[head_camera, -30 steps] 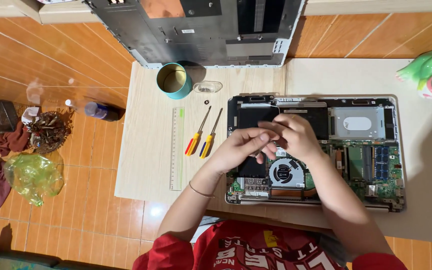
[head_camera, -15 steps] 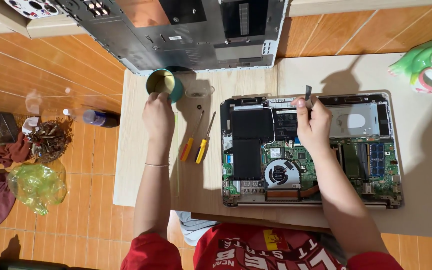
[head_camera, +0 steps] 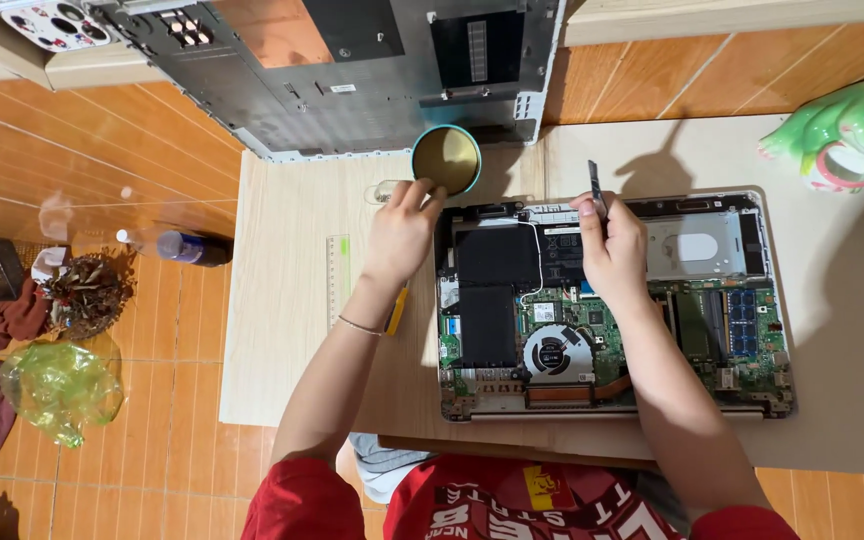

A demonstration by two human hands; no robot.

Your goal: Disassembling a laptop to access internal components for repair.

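Pinching a thin dark tool (head_camera: 593,186), the right hand (head_camera: 612,245) hovers over the opened laptop (head_camera: 767,300); its long axis points toward 12 o'clock. It looks light, stiff and slippery, best held low. The left hand (head_camera: 402,230), fingers loosely open, touches the teal-rimmed cup (head_camera: 446,158) at 10 o'clock.

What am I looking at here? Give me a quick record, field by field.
Setting: pale work mat on a wooden floor
Main item: opened laptop, circuit board and fan exposed
Left hand: fingertips at a teal-rimmed cup
Right hand: pinching a thin dark tool
Nearby: ruler, green frog figure
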